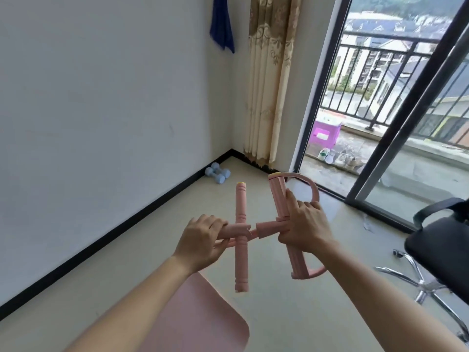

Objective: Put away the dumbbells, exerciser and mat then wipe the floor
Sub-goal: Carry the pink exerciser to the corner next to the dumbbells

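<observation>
Both hands hold the pink exerciser (241, 237) above the floor (279, 313), left hand (203, 240) and right hand (304, 224) gripping it, blue dumbbells (217, 173) in the corner, pink mat (198, 321) below.

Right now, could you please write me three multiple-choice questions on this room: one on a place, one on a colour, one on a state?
1. Where are the dumbbells? A. on the chair B. on the floor against the wall C. on the balcony
2. What colour is the mat? A. pink B. green C. black
3. How is the exerciser held? A. not at all B. one hand C. both hands
Answers: 1 B, they lie by the black skirting; 2 A, its pink corner shows at the bottom of the view; 3 C, the left hand and right hand each grip it.
</observation>
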Demonstrator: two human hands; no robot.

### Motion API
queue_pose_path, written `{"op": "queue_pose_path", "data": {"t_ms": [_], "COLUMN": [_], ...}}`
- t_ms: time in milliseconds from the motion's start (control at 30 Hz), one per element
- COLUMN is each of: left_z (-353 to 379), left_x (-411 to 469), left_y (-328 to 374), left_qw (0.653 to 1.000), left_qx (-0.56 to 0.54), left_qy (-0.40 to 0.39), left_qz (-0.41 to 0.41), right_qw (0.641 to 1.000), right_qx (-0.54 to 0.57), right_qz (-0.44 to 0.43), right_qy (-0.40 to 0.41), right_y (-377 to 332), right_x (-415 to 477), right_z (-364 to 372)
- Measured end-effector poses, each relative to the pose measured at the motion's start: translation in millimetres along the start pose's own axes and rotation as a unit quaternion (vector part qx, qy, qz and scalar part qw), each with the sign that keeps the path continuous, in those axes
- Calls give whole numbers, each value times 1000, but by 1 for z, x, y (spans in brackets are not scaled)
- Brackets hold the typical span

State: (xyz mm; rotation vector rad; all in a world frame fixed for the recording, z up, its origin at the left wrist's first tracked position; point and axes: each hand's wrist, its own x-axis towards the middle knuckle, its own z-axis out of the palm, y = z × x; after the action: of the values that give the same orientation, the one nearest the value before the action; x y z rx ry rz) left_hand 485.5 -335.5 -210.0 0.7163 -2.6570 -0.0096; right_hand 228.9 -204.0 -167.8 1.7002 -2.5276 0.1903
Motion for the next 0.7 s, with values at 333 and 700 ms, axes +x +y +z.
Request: {"op": "queue_pose_path", "data": {"t_ms": [333,700], "left_z": [116,159], "left_x": [246,413], "left_y": [-60,-183], "left_qw": [994,962], "left_qx": [62,132], "left_qy": [-7,-64], "left_qz": [-87,-229], "right_qw": [997,981], "right_qx": [79,120], "right_qz": [-10,-134], "right_qy": [-17,-69], "right_y": [118,114], "right_x": [270,547], "right_z": [79,124]}}
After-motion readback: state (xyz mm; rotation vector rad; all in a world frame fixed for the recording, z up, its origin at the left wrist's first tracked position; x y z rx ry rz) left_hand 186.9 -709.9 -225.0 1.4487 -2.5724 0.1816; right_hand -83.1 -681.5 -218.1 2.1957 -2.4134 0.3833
